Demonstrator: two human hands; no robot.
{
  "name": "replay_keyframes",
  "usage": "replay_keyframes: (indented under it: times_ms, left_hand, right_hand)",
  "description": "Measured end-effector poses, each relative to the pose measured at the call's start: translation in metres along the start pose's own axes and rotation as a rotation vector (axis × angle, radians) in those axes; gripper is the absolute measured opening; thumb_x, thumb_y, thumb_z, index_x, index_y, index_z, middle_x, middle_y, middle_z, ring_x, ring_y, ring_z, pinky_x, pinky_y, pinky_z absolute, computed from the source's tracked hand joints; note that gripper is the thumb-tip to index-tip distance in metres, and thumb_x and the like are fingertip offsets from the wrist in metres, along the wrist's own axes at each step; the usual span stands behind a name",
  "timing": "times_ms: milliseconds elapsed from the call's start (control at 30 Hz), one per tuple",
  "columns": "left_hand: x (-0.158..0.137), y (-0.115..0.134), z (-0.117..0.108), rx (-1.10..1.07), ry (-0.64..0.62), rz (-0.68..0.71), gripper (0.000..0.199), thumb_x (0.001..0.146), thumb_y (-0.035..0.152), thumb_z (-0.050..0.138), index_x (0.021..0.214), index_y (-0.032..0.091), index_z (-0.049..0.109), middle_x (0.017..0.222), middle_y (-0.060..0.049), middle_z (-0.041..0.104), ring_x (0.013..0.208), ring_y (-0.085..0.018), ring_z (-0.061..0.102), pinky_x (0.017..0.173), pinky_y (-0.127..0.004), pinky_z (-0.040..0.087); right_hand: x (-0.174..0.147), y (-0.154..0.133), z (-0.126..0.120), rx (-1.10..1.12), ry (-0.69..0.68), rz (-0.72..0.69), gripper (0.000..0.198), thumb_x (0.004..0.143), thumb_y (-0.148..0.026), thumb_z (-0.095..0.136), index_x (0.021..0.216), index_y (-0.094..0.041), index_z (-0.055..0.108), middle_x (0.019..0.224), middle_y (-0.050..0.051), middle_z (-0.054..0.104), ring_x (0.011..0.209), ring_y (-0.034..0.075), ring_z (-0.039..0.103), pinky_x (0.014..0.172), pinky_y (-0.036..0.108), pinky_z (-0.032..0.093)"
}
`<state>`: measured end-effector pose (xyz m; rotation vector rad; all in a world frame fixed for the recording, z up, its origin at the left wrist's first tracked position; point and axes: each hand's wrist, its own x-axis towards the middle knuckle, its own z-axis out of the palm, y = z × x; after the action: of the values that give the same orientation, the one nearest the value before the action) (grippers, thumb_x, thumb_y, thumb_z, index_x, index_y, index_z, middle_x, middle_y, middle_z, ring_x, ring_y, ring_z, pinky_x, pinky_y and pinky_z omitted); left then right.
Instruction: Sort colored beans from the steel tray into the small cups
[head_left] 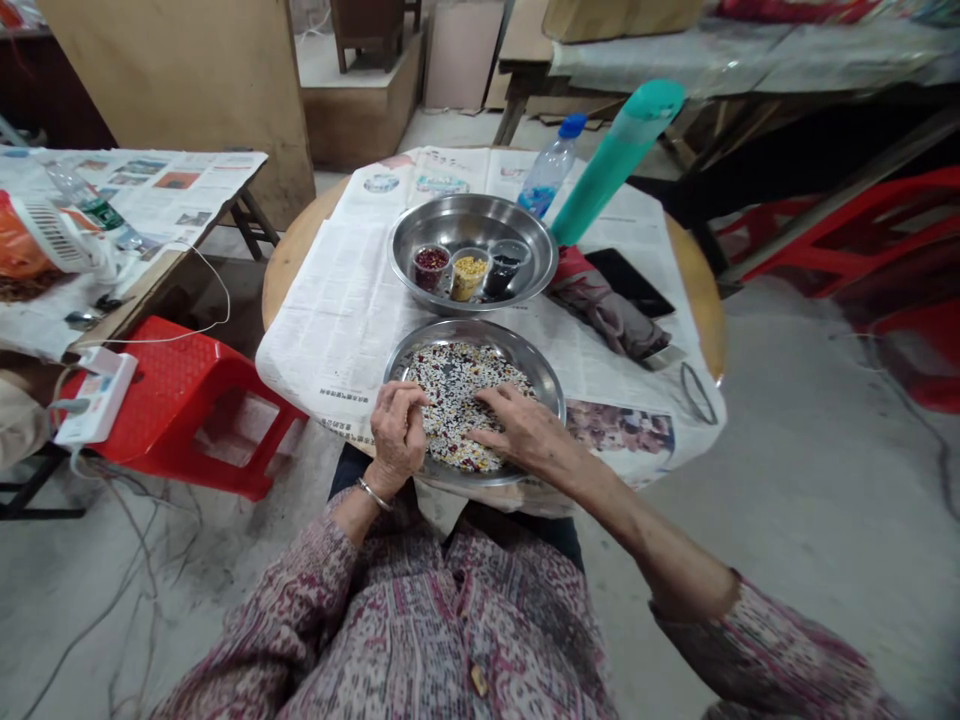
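Observation:
A shallow steel tray (556, 400) near the table's front edge holds a spread of mixed grains and beans (457, 400), mostly white with red, yellow and black ones among them. My left hand (400, 428) is closed at the tray's left rim, its fingers curled together; whatever they pinch is hidden. Over the right part of the mix, my right hand (525, 428) has thumb and fingers apart, fingertips touching the grains. Just behind, a steel basin (420, 225) contains a cup of red beans (431, 268), a cup of yellow kernels (469, 276) and a cup of black beans (503, 270).
Newspaper (322, 300) covers the round table. Behind and right of the basin stand a water bottle (551, 165) and a tilted teal cylinder (622, 155). A grey-red cloth bundle (600, 305), a phone (630, 282) and a dark loop (697, 393) lie right. A red stool (187, 400) carries a power strip (97, 395).

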<state>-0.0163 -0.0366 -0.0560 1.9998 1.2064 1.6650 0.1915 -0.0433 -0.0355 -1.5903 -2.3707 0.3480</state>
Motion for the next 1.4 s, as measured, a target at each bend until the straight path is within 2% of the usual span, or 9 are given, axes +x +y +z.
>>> replay_keyframes:
  times_ms: [200,333,467,600,733,933,1167,1267,1400]
  left_hand:
    - [0.000,0.001,0.000,0.015,0.003,0.004,0.018,0.094,0.009,0.045,0.085,0.020,0.056,0.088,-0.004,0.060,0.089,-0.018,0.057,0.083,-0.033,0.048]
    - [0.000,0.000,0.000,0.021,0.002,-0.009,0.018,0.094,0.009,0.045,0.084,0.020,0.055,0.089,-0.004,0.061,0.089,-0.018,0.058,0.083,-0.033,0.049]
    - [0.000,0.000,0.001,0.017,0.009,-0.013,0.018,0.094,0.010,0.045,0.084,0.020,0.055,0.089,-0.004,0.061,0.089,-0.018,0.058,0.084,-0.033,0.048]
    - [-0.001,0.000,0.001,0.004,0.020,-0.015,0.016,0.095,0.010,0.047,0.084,0.019,0.056,0.091,-0.004,0.061,0.091,-0.018,0.058,0.084,-0.033,0.048]
    - [-0.001,-0.001,0.001,0.004,0.010,-0.014,0.017,0.094,0.009,0.046,0.084,0.019,0.056,0.089,-0.004,0.061,0.091,-0.018,0.058,0.084,-0.033,0.048]
    - [0.000,0.000,0.001,-0.012,0.016,-0.005,0.019,0.092,0.006,0.045,0.086,0.019,0.057,0.089,-0.004,0.061,0.093,-0.018,0.059,0.084,-0.034,0.049]
    - [0.000,0.000,0.000,0.035,-0.002,-0.008,0.018,0.092,0.007,0.045,0.085,0.020,0.055,0.089,-0.004,0.061,0.091,-0.018,0.059,0.083,-0.034,0.049]
    - [0.000,0.001,-0.001,0.030,-0.007,-0.013,0.018,0.092,0.008,0.044,0.085,0.020,0.056,0.089,-0.004,0.061,0.091,-0.019,0.058,0.084,-0.034,0.049]
    - [0.000,0.001,-0.001,0.015,-0.005,-0.018,0.018,0.092,0.008,0.044,0.085,0.020,0.056,0.089,-0.004,0.060,0.091,-0.019,0.058,0.084,-0.034,0.048]
  right_hand:
    - [0.028,-0.021,0.022,0.256,0.030,-0.040,0.024,0.085,-0.009,0.053,0.100,-0.019,0.068,0.099,0.008,0.072,0.095,0.021,0.066,0.089,0.034,0.050]
    - [0.052,-0.030,0.023,0.387,0.130,-0.034,0.035,0.086,-0.007,0.045,0.105,-0.021,0.071,0.103,0.006,0.074,0.095,0.020,0.067,0.091,0.036,0.051]
    - [0.066,-0.035,0.019,0.300,0.218,-0.072,0.035,0.088,-0.010,0.047,0.114,-0.020,0.069,0.117,0.011,0.068,0.112,0.024,0.060,0.102,0.043,0.045]
    - [0.061,-0.042,0.016,0.207,0.025,-0.282,0.029,0.084,-0.018,0.062,0.113,-0.021,0.068,0.121,0.011,0.064,0.114,0.026,0.053,0.101,0.045,0.045]
    - [0.047,-0.032,0.008,0.140,-0.135,-0.420,0.018,0.082,-0.013,0.063,0.098,-0.019,0.069,0.103,0.009,0.065,0.099,0.023,0.054,0.091,0.040,0.047]
    - [0.030,-0.008,-0.018,0.111,-0.024,-0.220,0.019,0.086,-0.012,0.055,0.091,-0.022,0.070,0.100,0.008,0.067,0.099,0.023,0.058,0.087,0.037,0.047]
    - [0.005,-0.035,-0.030,0.124,-0.442,-0.212,0.025,0.083,-0.009,0.056,0.068,-0.024,0.068,0.063,0.000,0.064,0.060,0.015,0.056,0.059,0.027,0.036]
    - [0.008,-0.037,-0.022,0.053,-0.333,-0.191,0.024,0.087,-0.011,0.053,0.084,-0.025,0.073,0.079,0.003,0.071,0.075,0.018,0.062,0.067,0.029,0.042]
    - [0.019,-0.024,-0.013,-0.062,-0.042,-0.041,0.030,0.094,-0.016,0.046,0.112,-0.023,0.069,0.107,0.009,0.072,0.099,0.024,0.062,0.080,0.035,0.048]
